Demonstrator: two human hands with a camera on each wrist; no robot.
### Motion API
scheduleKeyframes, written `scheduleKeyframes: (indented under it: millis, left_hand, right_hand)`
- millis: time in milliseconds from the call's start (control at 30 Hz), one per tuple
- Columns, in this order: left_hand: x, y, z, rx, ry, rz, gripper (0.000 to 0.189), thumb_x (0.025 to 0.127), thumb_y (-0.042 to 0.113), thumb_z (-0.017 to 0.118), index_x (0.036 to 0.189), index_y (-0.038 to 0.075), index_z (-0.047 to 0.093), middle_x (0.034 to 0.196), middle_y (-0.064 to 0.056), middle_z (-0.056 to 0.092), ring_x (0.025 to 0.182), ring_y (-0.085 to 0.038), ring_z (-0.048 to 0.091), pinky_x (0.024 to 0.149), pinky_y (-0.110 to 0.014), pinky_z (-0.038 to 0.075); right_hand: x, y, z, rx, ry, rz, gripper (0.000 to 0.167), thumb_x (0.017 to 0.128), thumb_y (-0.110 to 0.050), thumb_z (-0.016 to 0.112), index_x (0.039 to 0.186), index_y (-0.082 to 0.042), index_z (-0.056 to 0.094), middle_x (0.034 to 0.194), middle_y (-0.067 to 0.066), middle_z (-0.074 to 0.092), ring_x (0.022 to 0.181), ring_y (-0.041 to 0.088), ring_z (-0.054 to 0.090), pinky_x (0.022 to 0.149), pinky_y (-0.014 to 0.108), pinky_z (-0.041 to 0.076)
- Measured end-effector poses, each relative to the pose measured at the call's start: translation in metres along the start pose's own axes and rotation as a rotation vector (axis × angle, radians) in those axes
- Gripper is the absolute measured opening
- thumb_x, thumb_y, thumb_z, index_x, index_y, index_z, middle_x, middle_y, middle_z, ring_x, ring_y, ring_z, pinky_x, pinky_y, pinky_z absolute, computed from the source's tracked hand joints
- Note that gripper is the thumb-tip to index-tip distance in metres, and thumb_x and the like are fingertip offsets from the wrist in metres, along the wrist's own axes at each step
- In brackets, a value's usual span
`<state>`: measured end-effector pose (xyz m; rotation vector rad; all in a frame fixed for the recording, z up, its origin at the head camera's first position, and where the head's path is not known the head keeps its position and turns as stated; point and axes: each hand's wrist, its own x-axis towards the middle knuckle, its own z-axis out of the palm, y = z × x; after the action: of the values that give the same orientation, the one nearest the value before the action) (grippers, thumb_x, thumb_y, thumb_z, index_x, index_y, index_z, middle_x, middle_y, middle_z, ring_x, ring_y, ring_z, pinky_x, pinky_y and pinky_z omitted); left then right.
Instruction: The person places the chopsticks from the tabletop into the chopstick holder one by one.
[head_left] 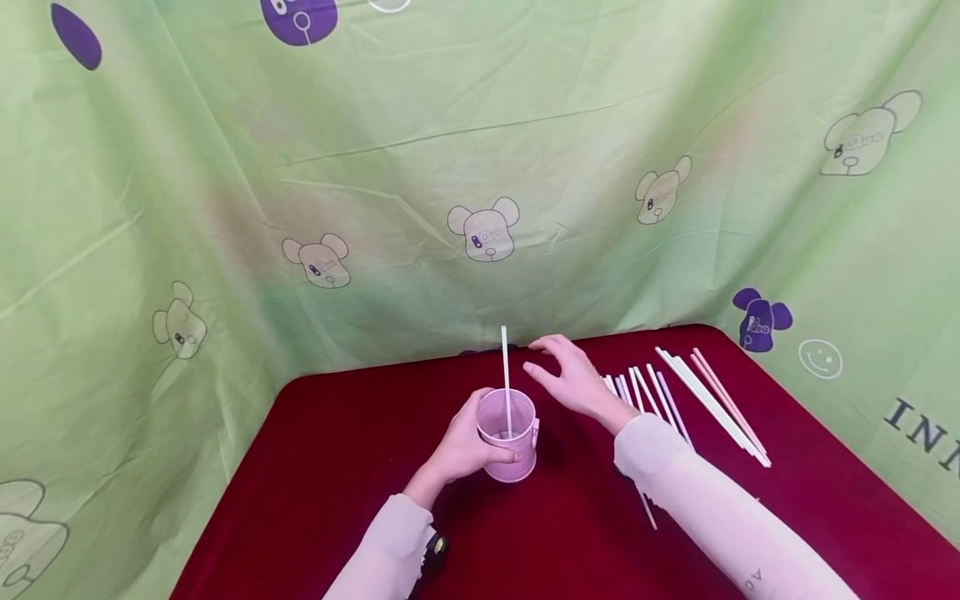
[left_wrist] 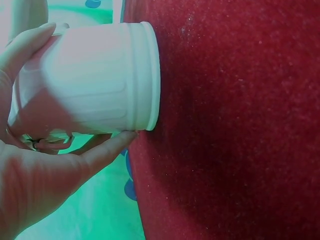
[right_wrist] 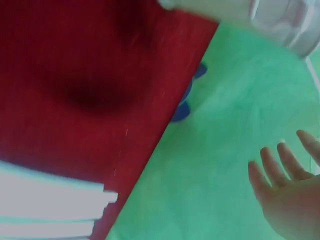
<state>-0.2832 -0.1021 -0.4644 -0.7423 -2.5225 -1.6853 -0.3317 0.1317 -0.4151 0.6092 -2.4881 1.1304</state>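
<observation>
A small pink bucket (head_left: 509, 472) stands upright near the middle of the table, with one pale straw-like stick (head_left: 506, 367) leaning up out of it. My left hand (head_left: 467, 442) grips the bucket from its left side, fingers behind and thumb across the front. In the left wrist view the bucket (left_wrist: 85, 75) lies between thumb and fingers of the left hand (left_wrist: 45, 170), its base close to the cloth. To the right of the bucket my right hand (head_left: 573, 379) hovers with fingers spread, holding nothing. Its fingers also show apart in the right wrist view.
Several white and purple sticks (head_left: 666, 400) lie to the right, partly behind my right forearm. Beyond them are thick white sticks (head_left: 712, 404) and pink sticks (head_left: 727, 398). A dark red cloth (head_left: 337, 467) covers the table. Green printed fabric (head_left: 405, 292) hangs behind it.
</observation>
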Motion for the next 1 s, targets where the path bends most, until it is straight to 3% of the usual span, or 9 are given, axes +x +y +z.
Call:
scheduleKeyframes:
  millis: [67,200,500,767,1000]
  left_hand:
    - [0.000,0.000,0.000,-0.004,-0.002,-0.003,0.099,0.060,0.008,0.096,0.144,0.003,0.044,0.132,-0.022,0.058,0.119,-0.041,0.058,0.102,-0.059,0.047]
    - [0.000,0.000,0.000,-0.010,0.000,-0.008,0.099,0.060,0.008,0.096,0.144,0.003,0.044,0.132,-0.020,0.058,0.120,-0.039,0.058,0.103,-0.057,0.047]
    - [-0.001,0.000,0.002,-0.032,-0.005,-0.012,0.097,0.061,0.008,0.096,0.142,0.003,0.044,0.130,-0.020,0.059,0.119,-0.039,0.059,0.102,-0.059,0.047]
    - [-0.002,0.001,0.001,-0.031,-0.008,-0.019,0.096,0.061,0.006,0.095,0.142,0.004,0.044,0.130,-0.018,0.059,0.119,-0.039,0.059,0.103,-0.058,0.047]
    - [-0.002,0.000,0.002,-0.037,-0.005,-0.022,0.096,0.060,0.004,0.095,0.142,0.004,0.044,0.131,-0.019,0.058,0.119,-0.039,0.059,0.103,-0.058,0.047]
  right_hand:
    - [0.001,0.005,-0.008,-0.087,0.000,0.011,0.041,0.096,-0.029,0.070,0.130,-0.007,0.064,0.134,0.012,0.060,0.126,0.033,0.056,0.104,0.053,0.046]
    - [0.000,0.020,-0.021,-0.161,-0.006,0.053,0.044,0.096,-0.027,0.069,0.133,-0.006,0.062,0.137,0.015,0.058,0.127,0.037,0.055,0.103,0.056,0.046]
    - [-0.012,0.058,-0.037,-0.225,-0.046,0.120,0.046,0.095,-0.021,0.069,0.134,0.002,0.059,0.136,0.023,0.056,0.121,0.043,0.056,0.098,0.060,0.047]
    - [-0.020,0.078,-0.047,-0.259,-0.057,0.137,0.045,0.094,-0.015,0.067,0.131,0.009,0.058,0.130,0.032,0.056,0.120,0.050,0.054,0.100,0.062,0.044]
    - [-0.030,0.097,-0.057,-0.303,-0.092,0.213,0.048,0.094,-0.016,0.066,0.133,0.011,0.055,0.131,0.035,0.053,0.116,0.049,0.056,0.096,0.062,0.046]
